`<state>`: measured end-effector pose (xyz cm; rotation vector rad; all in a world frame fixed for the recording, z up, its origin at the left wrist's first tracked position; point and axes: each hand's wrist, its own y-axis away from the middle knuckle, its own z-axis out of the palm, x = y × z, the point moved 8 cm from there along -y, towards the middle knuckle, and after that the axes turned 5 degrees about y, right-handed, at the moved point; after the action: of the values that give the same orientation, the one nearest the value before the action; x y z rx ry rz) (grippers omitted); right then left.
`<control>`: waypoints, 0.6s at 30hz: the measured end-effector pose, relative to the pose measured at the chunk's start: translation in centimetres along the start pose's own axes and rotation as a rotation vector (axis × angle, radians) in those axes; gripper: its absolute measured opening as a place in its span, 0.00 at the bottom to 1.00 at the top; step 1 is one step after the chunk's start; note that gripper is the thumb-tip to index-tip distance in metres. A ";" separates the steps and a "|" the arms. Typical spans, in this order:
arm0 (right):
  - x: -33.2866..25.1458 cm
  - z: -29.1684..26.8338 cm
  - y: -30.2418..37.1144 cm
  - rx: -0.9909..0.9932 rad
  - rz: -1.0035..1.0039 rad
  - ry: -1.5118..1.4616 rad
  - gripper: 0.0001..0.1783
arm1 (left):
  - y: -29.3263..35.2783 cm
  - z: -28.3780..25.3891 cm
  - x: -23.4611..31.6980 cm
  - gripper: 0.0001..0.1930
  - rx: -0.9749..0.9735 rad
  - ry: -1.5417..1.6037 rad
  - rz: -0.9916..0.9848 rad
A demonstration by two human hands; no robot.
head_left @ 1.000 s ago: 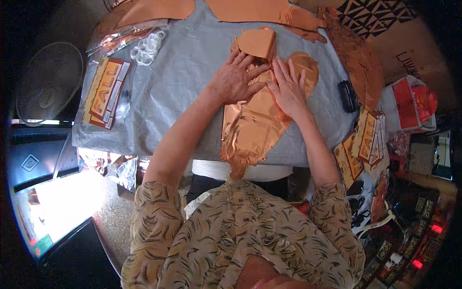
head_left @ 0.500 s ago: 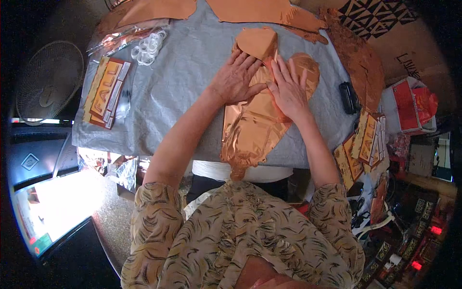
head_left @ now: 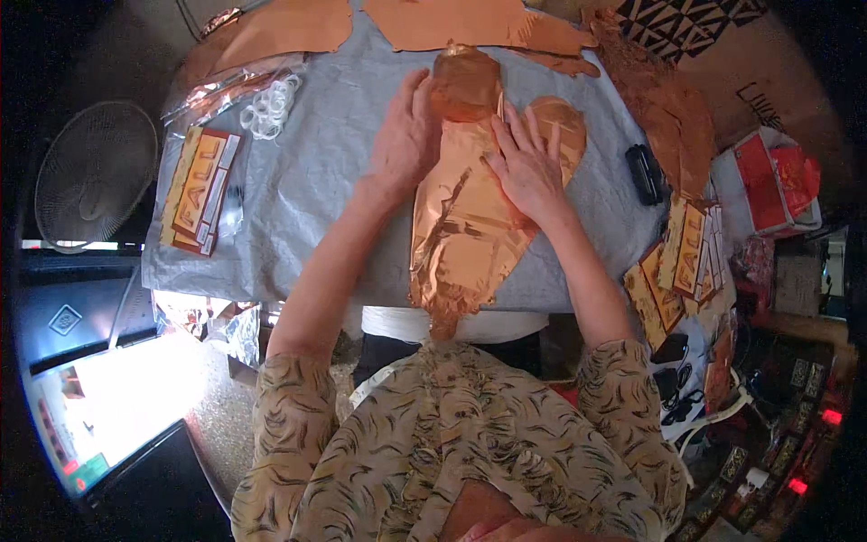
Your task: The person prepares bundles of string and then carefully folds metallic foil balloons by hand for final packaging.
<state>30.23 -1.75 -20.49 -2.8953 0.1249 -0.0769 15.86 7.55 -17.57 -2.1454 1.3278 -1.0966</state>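
Note:
A copper-coloured foil balloon [head_left: 470,212] lies flat and partly folded on the grey cloth in front of me, its narrow end hanging over the near table edge. Its far flap [head_left: 465,86] sticks up past my hands. My right hand [head_left: 531,172] rests flat on the foil with fingers spread, near a fold. Beside the left edge of the foil, my left hand [head_left: 408,135] is turned on its side, fingers stretched forward and thumb hidden. I cannot tell whether it touches the foil.
The grey cloth [head_left: 316,163] covers the table. White rings [head_left: 271,107] and printed packages [head_left: 199,190] lie left. A black object [head_left: 645,174] and more packages [head_left: 686,248] lie right. More copper foil sheets [head_left: 452,23] line the far edge. A fan [head_left: 95,176] stands left.
My left hand has lifted off the foil and shifted left, turning on its side. The far flap now shows a darker, see-through face. My right hand stays flat on the foil.

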 end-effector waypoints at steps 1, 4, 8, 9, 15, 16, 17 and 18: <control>0.6 0.0 0.2 -0.002 0.013 0.003 0.33 | -0.4 -1.3 1.4 0.27 0.064 0.077 -0.104; 0.2 -0.2 -0.1 0.003 -0.005 0.062 0.33 | -0.1 0.8 4.1 0.29 -0.224 0.107 -0.074; 0.0 0.2 -0.3 0.033 -0.010 0.024 0.33 | 1.1 3.9 3.6 0.26 -0.285 0.100 0.053; 0.0 0.3 -0.2 0.040 -0.019 0.015 0.33 | 1.0 4.1 3.6 0.25 -0.280 0.098 0.046; 0.7 0.4 -0.3 -0.029 0.039 -0.027 0.30 | 1.1 3.8 3.6 0.24 -0.181 0.149 0.079; 0.8 0.1 -0.6 -0.031 0.034 -0.031 0.30 | 1.1 3.7 3.4 0.24 -0.182 0.146 0.074; 1.3 0.3 -0.9 -0.071 0.043 -0.085 0.28 | 1.3 3.8 3.3 0.23 -0.217 0.110 0.078; 2.0 0.5 -1.2 -0.112 0.059 -0.134 0.27 | 1.2 4.1 3.4 0.23 -0.253 0.080 0.088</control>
<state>32.38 -0.65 -20.65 -2.9948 0.1957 0.1380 19.21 3.71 -19.53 -2.2118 1.6602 -1.0366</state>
